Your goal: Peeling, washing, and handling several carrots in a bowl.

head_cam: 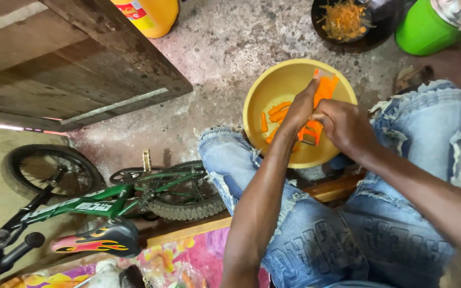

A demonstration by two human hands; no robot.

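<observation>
Both hands work over the yellow bowl (273, 85) between my knees: left hand (301, 109) grips a carrot (325, 88), right hand (342, 124) clenches a peeler (309, 140). Yellow jug (148, 15) with red label stands beyond.

Head view, looking down on a seated person in torn blue jeans (316, 240). The left hand (301, 109) gripped a carrot (325, 88) above a yellow bowl (273, 85) that stood on the concrete floor (230, 48) between the knees. The right hand (345, 125) closed on what appeared to be a peeler (310, 137), mostly hidden by the fingers. Peeled carrot pieces (277, 112) lay in the bowl. A dark pan of orange shreds (345, 21) and a green container (425, 29) stood beyond; a small green bicycle (92, 205) lay at left.
</observation>
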